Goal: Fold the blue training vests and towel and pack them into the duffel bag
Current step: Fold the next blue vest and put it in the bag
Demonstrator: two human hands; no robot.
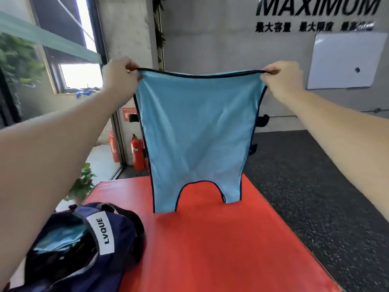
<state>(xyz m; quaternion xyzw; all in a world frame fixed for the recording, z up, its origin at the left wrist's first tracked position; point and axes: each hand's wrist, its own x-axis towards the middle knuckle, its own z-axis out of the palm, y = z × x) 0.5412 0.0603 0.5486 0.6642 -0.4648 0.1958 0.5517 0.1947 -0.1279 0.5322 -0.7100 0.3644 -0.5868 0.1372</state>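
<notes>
A light-blue mesh training vest (197, 131) with dark piping is held up, pinched at its hem corners by the left hand (121, 77) and right hand (283, 77); a navy duffel bag (88, 247) sits below the left hand on the smooth red mat (221, 249).

1 blue vest (197, 131) held up, 2 hands on it, left (121, 77) & right (283, 77). 1 navy duffel (117, 239) near left w/ blue fabric (56, 239) inside. 1 red mat (221, 239). 2 fire extinguishers (136, 152) far left. 1 whiteboard (343, 60) far right.
</notes>
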